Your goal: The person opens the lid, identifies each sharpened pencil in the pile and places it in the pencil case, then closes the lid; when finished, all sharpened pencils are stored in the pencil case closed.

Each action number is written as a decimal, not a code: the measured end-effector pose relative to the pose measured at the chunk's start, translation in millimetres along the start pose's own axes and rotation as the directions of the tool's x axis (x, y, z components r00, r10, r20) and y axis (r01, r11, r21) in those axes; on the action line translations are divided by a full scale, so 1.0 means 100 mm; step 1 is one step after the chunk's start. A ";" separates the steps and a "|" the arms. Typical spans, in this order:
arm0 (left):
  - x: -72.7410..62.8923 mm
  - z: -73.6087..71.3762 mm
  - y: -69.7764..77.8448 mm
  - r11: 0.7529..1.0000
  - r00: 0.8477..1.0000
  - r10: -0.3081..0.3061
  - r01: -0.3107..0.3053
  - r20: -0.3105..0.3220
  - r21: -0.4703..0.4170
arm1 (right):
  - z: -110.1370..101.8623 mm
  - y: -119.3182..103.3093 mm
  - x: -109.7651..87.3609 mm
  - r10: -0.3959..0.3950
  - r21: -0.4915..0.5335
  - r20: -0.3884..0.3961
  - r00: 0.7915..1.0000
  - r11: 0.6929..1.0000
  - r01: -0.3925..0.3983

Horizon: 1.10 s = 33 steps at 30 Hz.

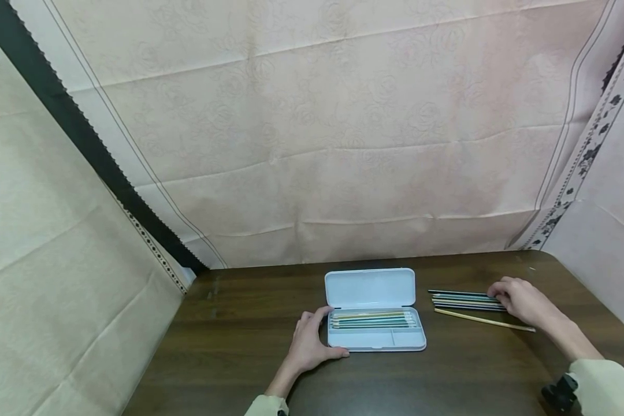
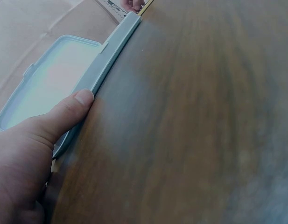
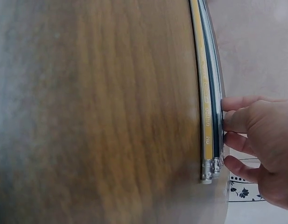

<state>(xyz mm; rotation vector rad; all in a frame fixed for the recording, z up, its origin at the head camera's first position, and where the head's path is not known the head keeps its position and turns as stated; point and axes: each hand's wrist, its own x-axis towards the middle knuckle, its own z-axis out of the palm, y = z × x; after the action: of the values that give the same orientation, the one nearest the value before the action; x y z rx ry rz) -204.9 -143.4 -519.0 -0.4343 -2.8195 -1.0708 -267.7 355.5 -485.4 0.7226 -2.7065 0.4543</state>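
An open light-blue pencil case (image 1: 407, 341) lies on the table with its lid (image 1: 370, 289) tipped back. Several pencils (image 1: 371, 319) in yellow and green fill its long upper compartment. At its left end, my left hand (image 1: 309, 344) grips it, thumb on the front edge and fingers at the back corner. To the right, my right hand (image 1: 520, 300) pinches at the far dark pencil (image 1: 455, 291), over the right ends of a row of striped pencils (image 1: 463, 302). Its fingertips (image 3: 230, 120) are curled against the row's far side. One yellow pencil (image 1: 481, 318) lies apart, nearer me.
The dark wooden table (image 1: 229, 358) runs back to a hanging pale cloth (image 1: 343, 144). More cloth (image 1: 608, 231) with a floral border closes in the right side, and another sheet (image 1: 57, 277) the left.
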 end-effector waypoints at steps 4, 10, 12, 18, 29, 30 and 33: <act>0.00 0.01 0.00 1.000 1.000 -0.004 0.004 0.004 0.001 | 0.02 0.02 -0.02 0.008 0.000 -0.004 1.000 1.000 -0.008; -0.01 0.03 0.00 1.000 1.000 -0.015 0.015 0.015 -0.008 | 0.01 0.03 -0.04 0.057 0.017 0.022 0.998 0.998 -0.057; -0.01 0.03 0.00 1.000 1.000 -0.020 0.020 0.017 -0.010 | 0.01 0.02 -0.04 0.066 0.022 0.028 0.997 0.998 -0.066; -0.01 0.03 0.00 1.000 1.000 -0.016 0.016 0.013 -0.003 | 0.00 0.03 -0.03 0.056 0.014 0.041 0.998 0.998 -0.057; -0.01 -0.01 0.02 1.000 1.000 -0.018 0.018 0.005 -0.017 | 0.01 0.02 0.02 0.053 0.016 0.072 0.996 0.998 -0.054; -0.01 -0.01 0.02 1.000 1.000 -0.016 0.016 0.005 -0.016 | 0.01 0.02 0.03 0.055 0.019 0.075 0.996 0.998 -0.056; 0.00 -0.02 0.03 1.000 1.000 -0.007 0.007 0.002 -0.009 | 0.01 0.02 0.03 0.064 0.024 0.084 0.994 0.998 -0.066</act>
<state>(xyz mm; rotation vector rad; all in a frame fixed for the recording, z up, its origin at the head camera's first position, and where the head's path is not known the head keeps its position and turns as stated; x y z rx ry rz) -203.7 -142.7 -516.1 -0.4273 -2.8206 -1.0855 -270.8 355.6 -485.3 0.6763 -2.8140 0.4871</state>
